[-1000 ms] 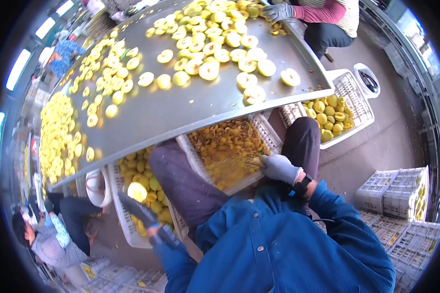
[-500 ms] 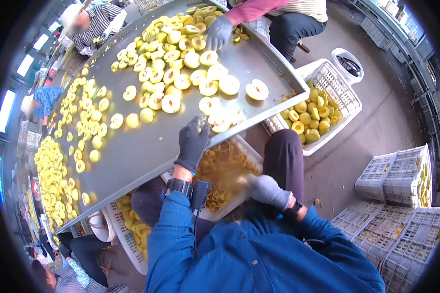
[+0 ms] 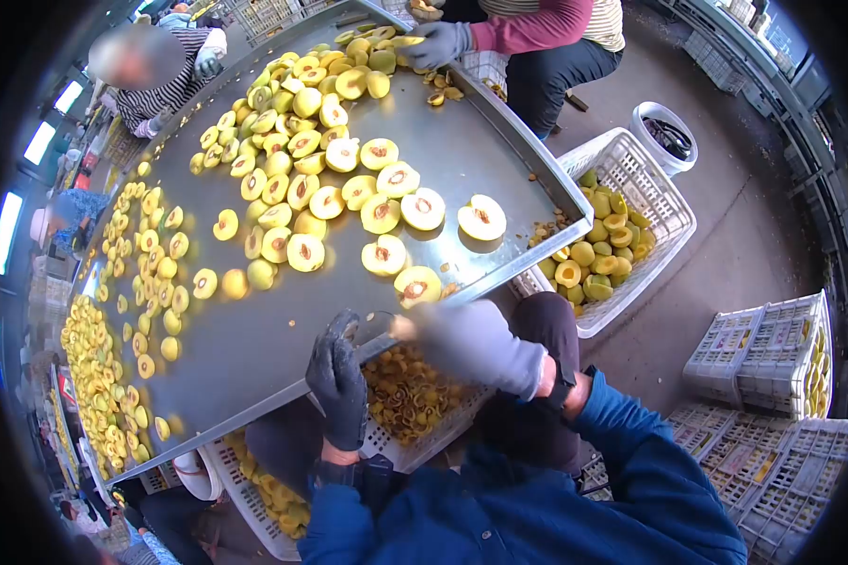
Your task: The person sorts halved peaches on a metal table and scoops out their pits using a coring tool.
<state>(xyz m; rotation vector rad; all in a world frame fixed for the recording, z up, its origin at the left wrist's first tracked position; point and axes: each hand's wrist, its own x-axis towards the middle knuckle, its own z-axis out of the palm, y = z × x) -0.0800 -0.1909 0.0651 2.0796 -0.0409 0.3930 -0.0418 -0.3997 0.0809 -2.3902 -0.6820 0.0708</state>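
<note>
My left hand, in a dark grey glove, is at the near edge of the metal tray. Its fingers are bent together, and whatever they hold is hidden behind them. My right hand, in a light grey glove and blurred, grips a small tool with a pale handle and what looks like a thin curved loop pointing toward my left hand. Just beyond my hands lie halved yellow peaches, cut face up, many with brown stones in them. A crate of brown scraps stands below the tray edge.
A white crate of peach halves stands at the right, beside a white bucket. Stacked crates are further right. Another person's gloved hand holds fruit at the tray's far side. A crate of yellow pieces is at lower left.
My left hand has drawn back from the fruit toward me. My right hand has risen from above the scrap crate to the tray edge, bringing the tool near my left hand.
</note>
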